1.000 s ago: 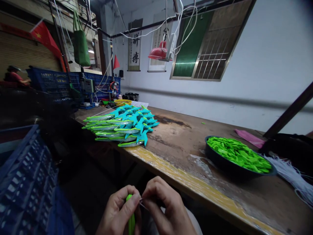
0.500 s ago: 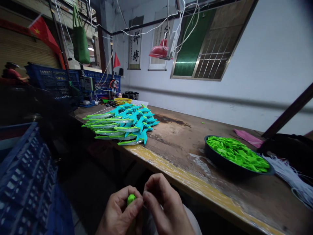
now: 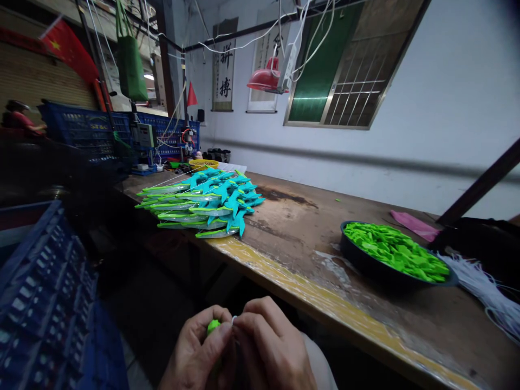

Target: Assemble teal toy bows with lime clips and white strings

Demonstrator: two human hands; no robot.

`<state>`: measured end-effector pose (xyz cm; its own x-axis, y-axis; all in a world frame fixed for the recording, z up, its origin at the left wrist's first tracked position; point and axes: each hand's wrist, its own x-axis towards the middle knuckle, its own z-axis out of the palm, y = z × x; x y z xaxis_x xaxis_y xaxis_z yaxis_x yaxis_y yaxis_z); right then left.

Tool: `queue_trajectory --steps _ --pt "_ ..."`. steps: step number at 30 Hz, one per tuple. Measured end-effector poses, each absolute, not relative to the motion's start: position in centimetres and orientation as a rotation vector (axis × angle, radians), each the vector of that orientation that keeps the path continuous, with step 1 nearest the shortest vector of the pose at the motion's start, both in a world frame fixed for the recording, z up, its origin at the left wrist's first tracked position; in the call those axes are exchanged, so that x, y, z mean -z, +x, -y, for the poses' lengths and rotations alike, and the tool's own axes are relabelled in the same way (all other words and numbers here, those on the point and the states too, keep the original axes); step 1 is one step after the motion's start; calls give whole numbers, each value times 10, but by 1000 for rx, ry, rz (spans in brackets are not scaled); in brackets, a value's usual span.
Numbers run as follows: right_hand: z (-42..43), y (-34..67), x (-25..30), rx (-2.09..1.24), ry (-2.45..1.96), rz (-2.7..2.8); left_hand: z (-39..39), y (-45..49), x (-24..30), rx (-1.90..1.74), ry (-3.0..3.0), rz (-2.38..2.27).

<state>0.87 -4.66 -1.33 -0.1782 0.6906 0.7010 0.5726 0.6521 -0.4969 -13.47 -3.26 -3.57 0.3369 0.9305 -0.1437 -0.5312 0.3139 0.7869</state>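
Observation:
Low in front of me, my left hand [image 3: 194,349] is closed around a small bright green plastic piece [image 3: 213,326], whose rounded end shows between thumb and forefinger. My right hand [image 3: 278,341] touches or nearly touches the left, its fingertips pinched on a thin white cord [image 3: 233,320]. A short bend of that cord shows between the two hands; its remainder is hidden. On the table beyond lies a stack of turquoise and green plastic toys [image 3: 229,203] with clear-sided long parts and white strings.
A dark basin [image 3: 353,266] of loose green pieces stands on the wooden table [image 3: 292,233], with a bundle of white cords [image 3: 483,292] beside it. Blue crates [image 3: 44,303] rise at my left. A red lamp [image 3: 264,80] hangs above. Far left is another person [image 3: 24,119].
My right fingers have closed in toward the left hand, and a bend of white cord now shows between them. The green piece has shifted slightly left. The view has tilted a little.

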Motion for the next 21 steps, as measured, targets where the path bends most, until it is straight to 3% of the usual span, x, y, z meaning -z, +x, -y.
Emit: queue_trajectory --steps 21 --pt "46 14 15 -378 -985 1791 30 -149 41 -952 912 -890"
